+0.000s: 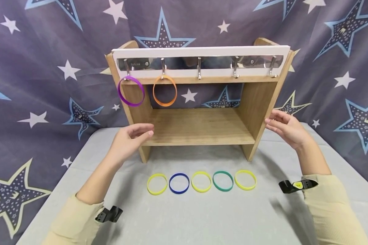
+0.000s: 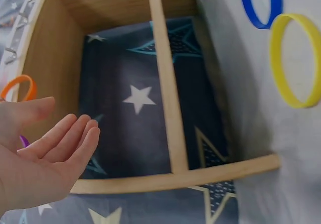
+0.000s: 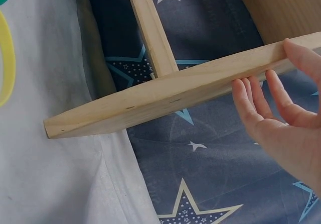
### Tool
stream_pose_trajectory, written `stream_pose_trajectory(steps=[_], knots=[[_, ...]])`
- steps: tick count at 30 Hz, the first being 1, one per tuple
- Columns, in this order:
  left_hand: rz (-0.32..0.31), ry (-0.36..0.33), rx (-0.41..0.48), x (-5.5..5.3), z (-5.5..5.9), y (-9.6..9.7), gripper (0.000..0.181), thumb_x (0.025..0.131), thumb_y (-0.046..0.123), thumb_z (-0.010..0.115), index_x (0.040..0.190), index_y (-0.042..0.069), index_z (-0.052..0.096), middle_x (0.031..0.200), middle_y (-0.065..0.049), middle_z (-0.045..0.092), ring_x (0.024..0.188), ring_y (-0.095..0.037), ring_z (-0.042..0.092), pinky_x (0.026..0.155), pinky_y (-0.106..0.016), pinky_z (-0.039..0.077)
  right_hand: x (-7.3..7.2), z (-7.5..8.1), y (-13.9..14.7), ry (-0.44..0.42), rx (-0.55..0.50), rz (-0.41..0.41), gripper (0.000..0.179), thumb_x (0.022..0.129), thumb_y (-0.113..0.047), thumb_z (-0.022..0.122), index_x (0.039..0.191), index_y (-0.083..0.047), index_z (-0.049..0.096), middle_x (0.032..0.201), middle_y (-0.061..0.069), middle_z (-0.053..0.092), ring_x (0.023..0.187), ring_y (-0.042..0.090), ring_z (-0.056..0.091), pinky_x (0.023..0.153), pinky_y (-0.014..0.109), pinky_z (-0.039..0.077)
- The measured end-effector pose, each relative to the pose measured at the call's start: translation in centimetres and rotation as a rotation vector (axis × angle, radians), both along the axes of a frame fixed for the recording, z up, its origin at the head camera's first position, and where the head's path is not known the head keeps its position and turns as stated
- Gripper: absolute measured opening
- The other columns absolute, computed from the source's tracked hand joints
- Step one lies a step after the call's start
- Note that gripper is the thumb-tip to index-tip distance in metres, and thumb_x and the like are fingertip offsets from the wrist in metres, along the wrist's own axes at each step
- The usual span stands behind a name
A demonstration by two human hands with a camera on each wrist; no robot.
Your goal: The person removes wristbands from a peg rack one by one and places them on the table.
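Observation:
A wooden shelf rack (image 1: 199, 127) stands on the table, with a row of metal hooks (image 1: 199, 68) along its white top board. From the leftmost hook hangs a purple wristband (image 1: 119, 92); an orange wristband (image 1: 175, 93) hangs on the one beside it. My left hand (image 1: 127, 143) is held before the rack's left side, its fingers loosely extended and holding nothing. My right hand (image 1: 289, 131) is at the right side panel (image 3: 150, 96), thumb at the front edge and fingertips against the outer face, lightly pinching it.
Several wristbands lie in a row on the grey cloth before the rack: yellow (image 1: 157, 194), blue (image 1: 179, 192), yellow (image 1: 201, 191), green (image 1: 223, 190) and yellow (image 1: 245, 188). A star-patterned curtain (image 1: 92, 44) hangs close behind. Black straps (image 1: 108, 214) are at both sleeve cuffs.

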State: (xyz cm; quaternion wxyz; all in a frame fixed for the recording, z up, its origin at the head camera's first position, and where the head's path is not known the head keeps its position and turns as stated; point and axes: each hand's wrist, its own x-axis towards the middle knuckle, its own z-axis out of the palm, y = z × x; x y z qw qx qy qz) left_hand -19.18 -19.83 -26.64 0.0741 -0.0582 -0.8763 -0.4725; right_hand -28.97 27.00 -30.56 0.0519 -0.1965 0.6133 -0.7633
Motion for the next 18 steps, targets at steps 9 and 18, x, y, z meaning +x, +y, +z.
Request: stream_pose_trajectory(steps=[9, 18], knots=[[0.022, 0.080, 0.077, -0.6, 1.9, 1.7, 0.040, 0.093, 0.028, 0.063, 0.128, 0.010, 0.060, 0.128, -0.009, 0.066, 0.116, -0.020, 0.063, 0.099, -0.024, 0.052, 0.0, 0.0, -0.1, 0.002, -0.003, 0.014, 0.025, 0.094, 0.008, 0.050, 0.105, -0.013, 0.057, 0.098, -0.006, 0.061, 0.092, 0.004, 0.065, 0.084, 0.017, 0.058], [0.035, 0.156, 0.234, -1.2, 3.2, 3.7, 0.041, 0.092, 0.017, 0.063, 0.131, 0.004, 0.056, 0.130, -0.013, 0.063, 0.120, -0.021, 0.061, 0.102, -0.026, 0.052, 0.0, 0.1, -0.1, -0.004, -0.002, 0.010, 0.025, 0.094, 0.008, 0.050, 0.106, -0.013, 0.056, 0.099, -0.006, 0.061, 0.092, 0.004, 0.065, 0.084, 0.017, 0.058]])
